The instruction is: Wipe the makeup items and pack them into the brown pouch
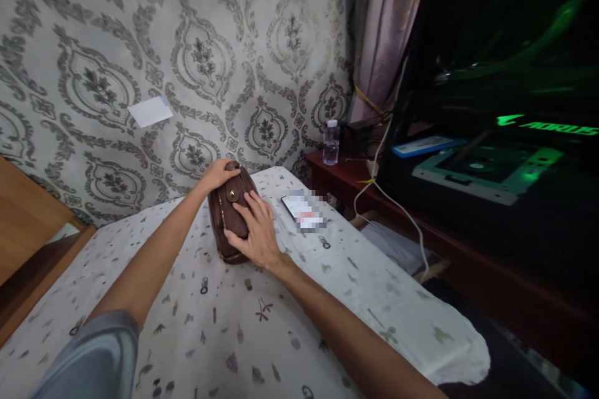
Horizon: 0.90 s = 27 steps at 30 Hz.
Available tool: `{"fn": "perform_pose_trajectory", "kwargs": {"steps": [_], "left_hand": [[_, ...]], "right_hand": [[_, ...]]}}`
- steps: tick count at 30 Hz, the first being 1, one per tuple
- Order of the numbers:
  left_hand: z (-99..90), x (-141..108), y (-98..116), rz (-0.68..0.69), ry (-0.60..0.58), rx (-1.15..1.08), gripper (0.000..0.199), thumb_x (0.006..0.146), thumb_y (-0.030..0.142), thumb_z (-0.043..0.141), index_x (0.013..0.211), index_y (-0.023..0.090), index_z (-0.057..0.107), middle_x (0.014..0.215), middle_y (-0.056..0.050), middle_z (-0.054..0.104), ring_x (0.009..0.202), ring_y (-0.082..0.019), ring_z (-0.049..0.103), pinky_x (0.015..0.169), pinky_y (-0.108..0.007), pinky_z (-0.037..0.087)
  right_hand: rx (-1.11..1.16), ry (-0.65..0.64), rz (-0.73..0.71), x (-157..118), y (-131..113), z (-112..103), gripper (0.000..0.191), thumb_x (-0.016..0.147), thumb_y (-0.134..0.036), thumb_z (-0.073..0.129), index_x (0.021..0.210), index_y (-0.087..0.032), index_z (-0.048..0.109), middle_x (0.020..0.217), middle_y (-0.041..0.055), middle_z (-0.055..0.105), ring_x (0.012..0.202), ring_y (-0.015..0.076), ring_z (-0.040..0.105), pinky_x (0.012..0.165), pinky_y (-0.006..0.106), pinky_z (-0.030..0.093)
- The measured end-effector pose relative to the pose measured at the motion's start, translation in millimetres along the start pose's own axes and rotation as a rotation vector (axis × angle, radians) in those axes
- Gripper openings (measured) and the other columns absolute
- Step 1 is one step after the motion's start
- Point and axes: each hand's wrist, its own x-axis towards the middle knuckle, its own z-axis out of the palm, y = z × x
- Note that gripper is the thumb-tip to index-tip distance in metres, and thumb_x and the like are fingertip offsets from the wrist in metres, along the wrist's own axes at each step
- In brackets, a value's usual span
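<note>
A brown leather-like bag (pixel 234 211) with a round metal clasp and a zip along its edge rests on the white patterned bedsheet (pixel 187 330). At its far end, my left hand (pixel 218 176) lies against the top left edge, fingers reaching over near the handle. My right hand (pixel 257 230) is spread over the bag's near right part, thumb and fingers apart, palm down. The clasp shows between the two hands. To the right of the bag lies a phone (pixel 302 212) with its screen lit and partly pixelated.
A clear bottle (pixel 330 144) stands on the dark red desk (pixel 322 168) at the right, beside a white cable (pixel 406 222). A dark computer case (pixel 491 75) glows green. Patterned wall lies behind the bed; a wooden headboard (pixel 32 218) is at the left.
</note>
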Motion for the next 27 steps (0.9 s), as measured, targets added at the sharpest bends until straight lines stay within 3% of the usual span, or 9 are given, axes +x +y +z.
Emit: {"fn": "perform_pose_trajectory", "kwargs": {"steps": [4,9,19,27], "left_hand": [[9.3,5,-1,-0.072,0.060,-0.017,0.026,0.073,0.045,0.063,0.068,0.020,0.065,0.061,0.000,0.058,0.067,-0.020,0.050,0.063,-0.029,0.034],[7.7,12,-3,-0.176,0.115,-0.062,0.032,0.073,0.041,0.065,0.052,0.020,0.054,0.049,0.001,0.046,0.060,-0.019,0.048,0.058,-0.029,0.030],[3.5,-12,6,-0.123,0.140,-0.244,0.047,0.076,0.062,0.057,0.055,0.020,0.048,0.054,0.002,0.039,0.058,-0.015,0.041,0.057,-0.028,0.032],[-22.8,-15,-23,-0.111,0.124,-0.208,0.033,0.069,0.050,0.065,0.063,0.018,0.060,0.056,0.003,0.049,0.059,-0.013,0.042,0.057,-0.026,0.032]], "right_hand": [[-0.003,-0.009,0.010,0,0,0,0.054,0.083,-0.047,0.065,0.129,-0.020,0.060,0.146,0.0160,0.050,0.144,0.0305,0.037,0.117,0.053,0.028],[-0.008,-0.015,0.011,0,-1,1,0.055,0.083,-0.045,0.065,0.130,-0.018,0.060,0.147,0.0169,0.050,0.144,0.0304,0.036,0.117,0.052,0.029],[-0.019,-0.064,0.034,5,-2,-4,0.054,0.086,-0.047,0.064,0.134,-0.023,0.058,0.151,0.0129,0.047,0.143,0.0297,0.036,0.115,0.052,0.031],[0.045,-0.010,0.057,0,-1,-4,0.069,0.086,-0.050,0.062,0.143,-0.016,0.045,0.153,0.0161,0.043,0.146,0.0302,0.033,0.118,0.051,0.028]]}}
